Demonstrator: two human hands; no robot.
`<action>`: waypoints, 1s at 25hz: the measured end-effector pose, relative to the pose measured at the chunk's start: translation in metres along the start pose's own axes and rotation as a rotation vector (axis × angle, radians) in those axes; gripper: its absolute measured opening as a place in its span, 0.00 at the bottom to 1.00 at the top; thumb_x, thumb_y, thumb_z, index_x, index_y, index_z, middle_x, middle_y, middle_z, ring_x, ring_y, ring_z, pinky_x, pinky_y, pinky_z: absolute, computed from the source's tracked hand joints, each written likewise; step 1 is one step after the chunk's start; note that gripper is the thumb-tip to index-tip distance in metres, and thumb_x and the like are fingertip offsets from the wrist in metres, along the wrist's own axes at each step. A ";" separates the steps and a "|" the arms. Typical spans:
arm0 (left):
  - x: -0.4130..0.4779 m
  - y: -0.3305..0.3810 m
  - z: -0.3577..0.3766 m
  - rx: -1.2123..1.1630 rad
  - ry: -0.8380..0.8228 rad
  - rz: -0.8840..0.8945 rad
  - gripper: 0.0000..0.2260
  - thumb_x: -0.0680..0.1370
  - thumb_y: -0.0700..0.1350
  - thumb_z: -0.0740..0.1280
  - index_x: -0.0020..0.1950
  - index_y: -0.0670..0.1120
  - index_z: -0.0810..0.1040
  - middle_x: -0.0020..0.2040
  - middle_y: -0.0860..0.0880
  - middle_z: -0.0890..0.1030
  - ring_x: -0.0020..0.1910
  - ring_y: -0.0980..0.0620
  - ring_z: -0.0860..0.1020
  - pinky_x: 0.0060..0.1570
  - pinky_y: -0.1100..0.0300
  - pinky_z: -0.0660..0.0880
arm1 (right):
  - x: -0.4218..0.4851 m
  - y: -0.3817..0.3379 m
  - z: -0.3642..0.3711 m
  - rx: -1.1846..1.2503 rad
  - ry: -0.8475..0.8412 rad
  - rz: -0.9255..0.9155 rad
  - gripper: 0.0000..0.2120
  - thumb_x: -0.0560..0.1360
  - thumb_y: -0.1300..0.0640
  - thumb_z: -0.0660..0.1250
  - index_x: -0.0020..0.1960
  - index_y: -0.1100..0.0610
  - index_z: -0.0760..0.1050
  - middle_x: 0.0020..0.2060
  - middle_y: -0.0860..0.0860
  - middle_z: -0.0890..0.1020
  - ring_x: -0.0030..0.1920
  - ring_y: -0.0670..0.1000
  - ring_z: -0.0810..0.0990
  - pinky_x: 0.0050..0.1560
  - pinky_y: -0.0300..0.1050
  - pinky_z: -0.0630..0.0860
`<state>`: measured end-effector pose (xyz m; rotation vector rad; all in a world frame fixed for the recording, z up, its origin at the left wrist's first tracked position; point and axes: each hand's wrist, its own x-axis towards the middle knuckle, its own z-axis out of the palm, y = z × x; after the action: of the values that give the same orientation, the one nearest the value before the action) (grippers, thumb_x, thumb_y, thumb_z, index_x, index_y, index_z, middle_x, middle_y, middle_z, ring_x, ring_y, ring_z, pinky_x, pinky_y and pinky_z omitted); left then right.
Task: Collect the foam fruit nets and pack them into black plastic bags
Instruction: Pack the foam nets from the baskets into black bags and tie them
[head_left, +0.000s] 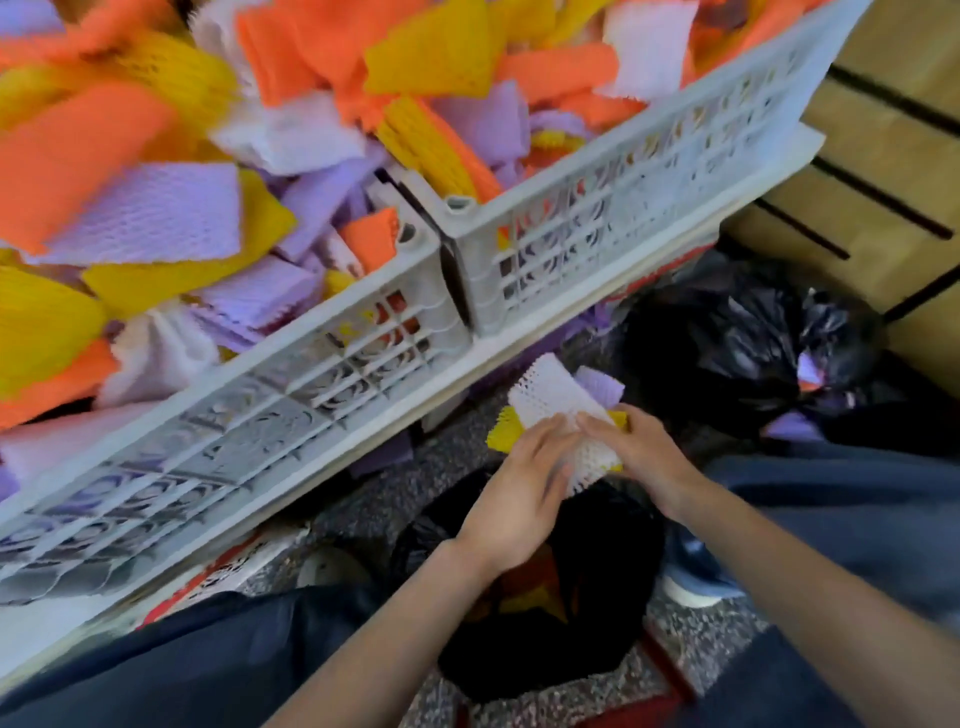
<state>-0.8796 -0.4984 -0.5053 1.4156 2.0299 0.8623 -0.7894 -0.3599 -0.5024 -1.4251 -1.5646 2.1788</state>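
1. Far left, a white plastic crate (291, 400) with a latticed, moulded wall is heaped with loose foam nets (140, 213): soft, flat, mesh-textured sleeves in orange, yellow, lilac and white, lying at every angle
2. Butted against its right end stands a second white crate (623, 208) of the same lattice, just as full of the same coloured foam
3. Below the crates is a speckled grey stone floor (431, 483), with dark blue trouser legs (197, 654) at the bottom edge
4. The left hand (519, 493) grasps the left side of a small bundle of foam nets (556, 395), thumb on top and fingers curved under
5. The bundle is a white net with an open diamond weave on top, a yellow net (504, 431) poking out at its left and a lilac net (600, 387) behind at its right
6. The right hand (644, 452) grips the bundle's right side, its thumb close beside the left thumb
7. Directly beneath both hands gapes an open black plastic bag (618, 571), thin and glossy, with orange and yellow foam showing inside
8. Right of that bag is a blue and white shoe (696, 577)
9. Further right slumps a crumpled, stuffed black bag (727, 353), lilac and orange foam showing through gaps
10. Brown cardboard boxes (883, 156) fill the top right corner
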 end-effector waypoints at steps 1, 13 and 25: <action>0.003 -0.013 0.004 0.016 -0.026 -0.060 0.18 0.82 0.46 0.54 0.72 0.45 0.67 0.73 0.49 0.63 0.73 0.54 0.59 0.71 0.67 0.52 | 0.015 0.012 0.001 -0.105 0.061 -0.026 0.16 0.73 0.56 0.71 0.56 0.63 0.73 0.45 0.56 0.79 0.44 0.51 0.78 0.41 0.42 0.74; -0.008 -0.181 0.043 0.266 -0.420 -0.733 0.23 0.82 0.56 0.49 0.76 0.49 0.58 0.75 0.44 0.62 0.72 0.44 0.63 0.71 0.55 0.59 | 0.137 0.138 0.046 -1.236 -0.478 -0.008 0.21 0.79 0.45 0.57 0.68 0.53 0.67 0.63 0.54 0.74 0.62 0.57 0.74 0.54 0.48 0.73; -0.011 -0.317 0.047 0.544 -0.122 -0.813 0.23 0.81 0.43 0.59 0.74 0.37 0.60 0.73 0.35 0.61 0.70 0.36 0.63 0.64 0.50 0.62 | 0.143 0.186 0.040 -0.853 0.004 -0.073 0.19 0.76 0.51 0.65 0.62 0.60 0.68 0.52 0.59 0.78 0.51 0.60 0.77 0.43 0.49 0.72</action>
<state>-1.0380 -0.5791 -0.7725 0.6871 2.5239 -0.1258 -0.8219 -0.3938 -0.7354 -1.4686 -2.6594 1.4860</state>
